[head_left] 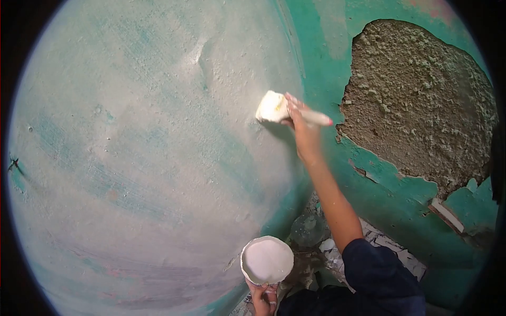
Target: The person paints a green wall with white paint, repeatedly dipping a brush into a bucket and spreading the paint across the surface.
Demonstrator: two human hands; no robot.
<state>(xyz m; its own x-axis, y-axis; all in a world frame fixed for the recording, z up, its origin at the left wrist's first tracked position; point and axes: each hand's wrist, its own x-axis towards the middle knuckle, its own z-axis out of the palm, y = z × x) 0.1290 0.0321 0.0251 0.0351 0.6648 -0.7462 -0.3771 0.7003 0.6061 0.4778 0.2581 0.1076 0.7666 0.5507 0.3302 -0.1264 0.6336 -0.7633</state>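
My right hand (296, 113) is closed round the handle of a wide paintbrush (273, 107), whose white-coated head lies against the wall (158, 131). The handle points right and ends in a pink tip. Whitish paint covers most of this wall, with green showing through in streaks. Low in the view, my left hand (262, 296) grips a round tub of white paint (268, 259) from below and in front, holding it upright near the wall. Some of the left fingers are hidden under the tub.
On the right, the adjoining green wall (327, 63) has a large patch of bare rough plaster (416, 95) with flaking edges. A broken chip (447, 216) juts out below it. Down in the corner are a clear rounded container (309, 230) and pale rubble (390, 245) on the floor.
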